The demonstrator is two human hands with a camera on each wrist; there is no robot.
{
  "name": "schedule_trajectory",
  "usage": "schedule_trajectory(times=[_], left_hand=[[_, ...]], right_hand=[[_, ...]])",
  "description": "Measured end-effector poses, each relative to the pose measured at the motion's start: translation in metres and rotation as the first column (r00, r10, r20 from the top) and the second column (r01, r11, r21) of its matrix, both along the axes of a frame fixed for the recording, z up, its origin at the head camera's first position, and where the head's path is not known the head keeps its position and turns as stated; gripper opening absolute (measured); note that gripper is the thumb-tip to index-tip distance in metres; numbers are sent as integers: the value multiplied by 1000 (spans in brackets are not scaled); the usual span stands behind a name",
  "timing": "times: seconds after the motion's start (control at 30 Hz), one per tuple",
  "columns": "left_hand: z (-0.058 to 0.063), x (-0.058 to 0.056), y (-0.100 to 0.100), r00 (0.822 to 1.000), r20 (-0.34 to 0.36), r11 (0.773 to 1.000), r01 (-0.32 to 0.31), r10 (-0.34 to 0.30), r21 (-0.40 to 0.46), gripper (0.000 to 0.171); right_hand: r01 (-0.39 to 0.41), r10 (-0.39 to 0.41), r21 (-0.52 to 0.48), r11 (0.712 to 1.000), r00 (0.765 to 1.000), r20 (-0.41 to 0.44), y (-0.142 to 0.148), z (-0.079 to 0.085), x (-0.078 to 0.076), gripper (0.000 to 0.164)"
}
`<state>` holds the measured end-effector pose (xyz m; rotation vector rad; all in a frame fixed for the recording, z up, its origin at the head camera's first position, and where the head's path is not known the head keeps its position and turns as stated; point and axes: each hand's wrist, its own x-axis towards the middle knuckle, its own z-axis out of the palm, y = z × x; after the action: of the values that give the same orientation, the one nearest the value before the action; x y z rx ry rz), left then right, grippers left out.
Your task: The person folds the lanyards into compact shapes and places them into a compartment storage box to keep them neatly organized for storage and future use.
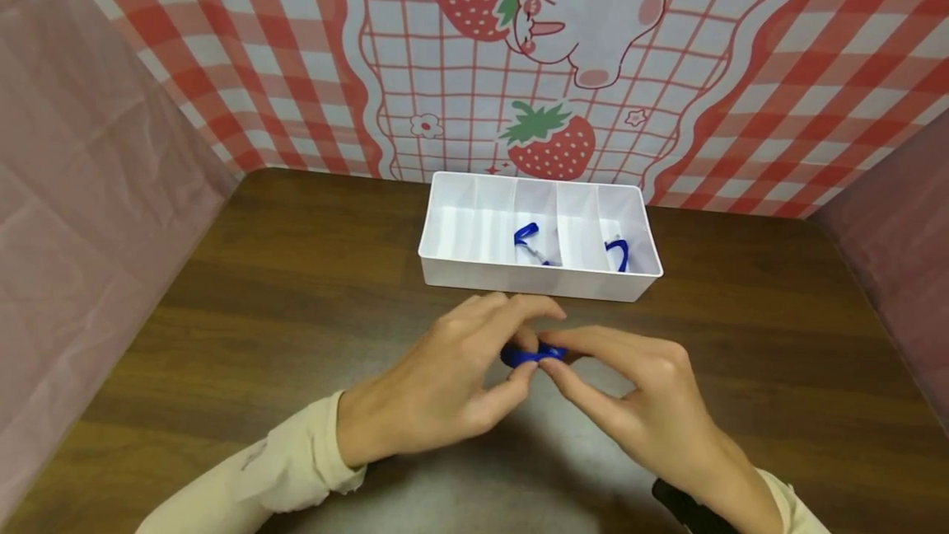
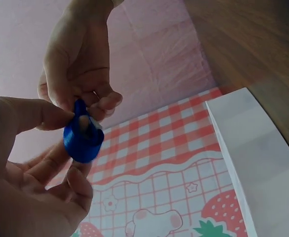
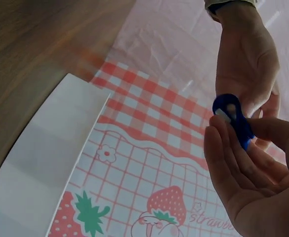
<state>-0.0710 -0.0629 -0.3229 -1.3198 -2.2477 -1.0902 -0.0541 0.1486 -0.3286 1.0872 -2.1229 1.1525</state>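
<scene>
Both hands meet over the table just in front of a white divided box, on a small blue ribbon-like loop point(image 1: 528, 357). My left hand point(image 1: 441, 381) has its thumb at the near side of the loop and a bent finger behind it. My right hand point(image 1: 648, 394) pinches the loop's right end between thumb and index finger. Close up in the left wrist view, the blue loop point(image 2: 83, 147) is a shiny band bent round, with a small whitish part inside it. The right wrist view shows the same loop point(image 3: 243, 129) between the fingertips.
The white box point(image 1: 519, 277) stands at the table's back, split into several compartments. Its middle compartment holds a blue band point(image 1: 525, 231) with a pale strip; its rightmost holds another blue band point(image 1: 621, 255). A strawberry-print cloth point(image 1: 460, 89) hangs behind the wooden table point(image 1: 245, 311).
</scene>
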Motion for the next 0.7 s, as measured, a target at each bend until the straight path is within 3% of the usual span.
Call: schedule_trajectory(times=[0.13, 0.23, 0.37, 0.5, 0.7], left_hand=[[4, -1, -1, 999, -53, 995, 6, -1, 102, 22], [7, -3, -3, 998, -62, 991, 1, 7, 131, 21], [6, -7, -8, 997, 59, 995, 39, -44, 89, 24], [5, -9, -11, 970, 214, 992, 96, -111, 79, 16], [5, -9, -11, 966, 239, 991, 81, -104, 105, 6]], right_hand=[[-6, 5, -51, 999, 1000, -28, 1, 5, 0, 21], [-30, 26, -91, 995, 999, -44, 3, 8, 0, 16], [-52, 47, -138, 989, 998, -46, 3, 11, -1, 15], [-74, 71, -161, 984, 997, -23, 4, 12, -1, 13], [-80, 81, -103, 991, 997, 1, 7, 12, -2, 11]])
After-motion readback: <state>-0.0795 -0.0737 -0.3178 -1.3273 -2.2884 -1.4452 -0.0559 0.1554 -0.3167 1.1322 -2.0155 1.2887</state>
